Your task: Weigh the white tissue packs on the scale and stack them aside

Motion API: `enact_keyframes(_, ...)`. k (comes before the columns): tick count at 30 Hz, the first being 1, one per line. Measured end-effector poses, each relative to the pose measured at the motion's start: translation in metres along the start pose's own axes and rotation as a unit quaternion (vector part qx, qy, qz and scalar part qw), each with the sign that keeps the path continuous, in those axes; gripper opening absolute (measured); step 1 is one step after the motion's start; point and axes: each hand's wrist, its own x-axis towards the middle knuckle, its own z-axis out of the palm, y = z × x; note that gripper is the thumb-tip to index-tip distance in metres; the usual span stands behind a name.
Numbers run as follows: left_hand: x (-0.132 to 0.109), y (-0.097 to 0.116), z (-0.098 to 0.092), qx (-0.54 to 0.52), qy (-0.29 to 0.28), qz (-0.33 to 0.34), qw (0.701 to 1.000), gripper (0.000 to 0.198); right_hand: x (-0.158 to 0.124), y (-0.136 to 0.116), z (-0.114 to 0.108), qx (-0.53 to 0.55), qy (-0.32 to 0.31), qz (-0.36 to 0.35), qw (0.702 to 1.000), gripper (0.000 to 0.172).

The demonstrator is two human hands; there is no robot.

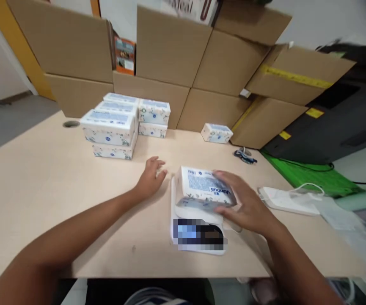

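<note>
My right hand (pixel 244 202) grips the right end of a white tissue pack (pixel 202 186) with blue print, fingers at the back and thumb at the front. The pack is over a flat white device (pixel 176 212) that looks like a small scale; whether it rests fully on it I cannot tell. The device's front panel (pixel 198 234) is pixelated. To the left of the pack, my left hand (pixel 152 176) hovers over or touches the table, its fingers apart and holding nothing. Behind it, several similar tissue packs (pixel 109 129) are stacked two high.
One more tissue pack (pixel 217 133) stands at the back, near cardboard boxes (pixel 163 97) lining the table's far side. A dark blue tool or cord bundle (pixel 244 156) lies right of it. A white power strip (pixel 289 201) is on the right. A cable hole (pixel 71 124) opens at left.
</note>
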Motion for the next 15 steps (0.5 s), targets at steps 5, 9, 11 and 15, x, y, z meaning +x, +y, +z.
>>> enact_keyframes(5, -0.002, 0.009, -0.006, -0.043, 0.066, -0.053, 0.996, 0.040, 0.095, -0.013, 0.029, -0.088, -0.201, -0.032, 0.975, 0.094)
enact_keyframes(9, -0.003, 0.010, -0.005, -0.047, 0.099, -0.083, 0.991, 0.048, 0.185, -0.009, 0.071, -0.109, -0.266, 0.023, 0.957, 0.100)
enact_keyframes(11, -0.002, 0.009, -0.003, -0.052, 0.102, -0.085, 0.990, 0.051, 0.220, -0.010, 0.097, -0.138, -0.291, 0.037, 0.946, 0.107)
enact_keyframes(15, -0.002, 0.007, 0.000, -0.057, 0.107, -0.084, 0.989, 0.056, 0.264, -0.013, 0.141, -0.180, -0.306, 0.018, 0.935, 0.113)
